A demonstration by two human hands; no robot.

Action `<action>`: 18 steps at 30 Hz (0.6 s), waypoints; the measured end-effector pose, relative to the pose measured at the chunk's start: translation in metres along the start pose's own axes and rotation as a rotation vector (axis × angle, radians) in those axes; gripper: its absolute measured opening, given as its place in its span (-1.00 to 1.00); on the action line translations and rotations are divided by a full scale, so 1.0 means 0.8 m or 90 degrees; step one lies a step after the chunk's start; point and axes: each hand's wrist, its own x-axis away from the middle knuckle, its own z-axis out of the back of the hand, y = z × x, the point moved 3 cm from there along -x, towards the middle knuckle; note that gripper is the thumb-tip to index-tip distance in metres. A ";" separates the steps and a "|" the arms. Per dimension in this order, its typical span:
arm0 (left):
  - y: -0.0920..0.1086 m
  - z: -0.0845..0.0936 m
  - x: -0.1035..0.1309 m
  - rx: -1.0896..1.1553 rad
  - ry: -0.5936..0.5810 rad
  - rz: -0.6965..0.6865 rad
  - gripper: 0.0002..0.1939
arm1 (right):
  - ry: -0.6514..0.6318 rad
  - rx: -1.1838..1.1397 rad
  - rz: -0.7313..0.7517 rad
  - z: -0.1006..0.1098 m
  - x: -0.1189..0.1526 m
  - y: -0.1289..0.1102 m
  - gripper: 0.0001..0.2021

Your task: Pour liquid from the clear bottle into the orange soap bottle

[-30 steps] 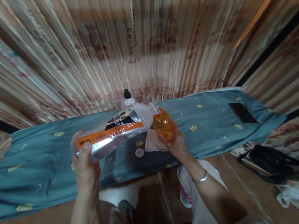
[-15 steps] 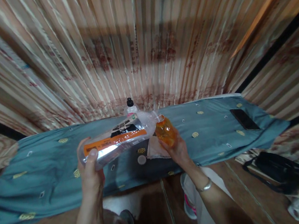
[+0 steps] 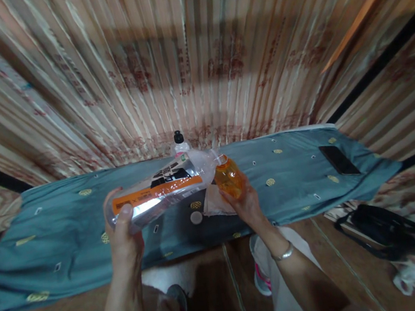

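Note:
A large clear plastic bottle (image 3: 158, 191) with an orange, black and silver label lies tilted nearly sideways, its mouth pointing right. My left hand (image 3: 124, 228) is wrapped around its base end, thumb on top. In my right hand (image 3: 244, 203) is a small orange translucent bottle (image 3: 228, 177), closed around its lower part and tipped slightly. The large bottle's mouth meets the small bottle's top; whether liquid is flowing I cannot tell. Below them a white round cap (image 3: 196, 217) and a pale cloth (image 3: 215, 202), partly hidden by my right hand, lie on the tabletop.
A clear bottle with a black top (image 3: 178, 138) stands behind the large bottle. The teal patterned cloth (image 3: 73, 236) covers the table, with a dark phone (image 3: 339, 160) at its right. A black bag (image 3: 379, 227) lies at lower right; a striped curtain (image 3: 184, 64) hangs behind.
The view has shifted slightly. Both hands keep their grips, and the two bottles stay mouth to mouth in nearly the same position.

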 end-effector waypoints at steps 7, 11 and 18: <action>0.000 0.003 -0.002 0.014 0.002 0.044 -0.40 | -0.013 -0.009 0.006 0.001 -0.003 -0.007 -0.30; 0.003 -0.002 0.000 0.025 0.014 0.030 -0.39 | -0.014 -0.021 0.010 0.002 -0.002 -0.010 -0.34; 0.007 -0.010 0.002 0.030 0.017 0.029 -0.37 | -0.020 -0.013 0.012 0.003 -0.003 -0.011 -0.36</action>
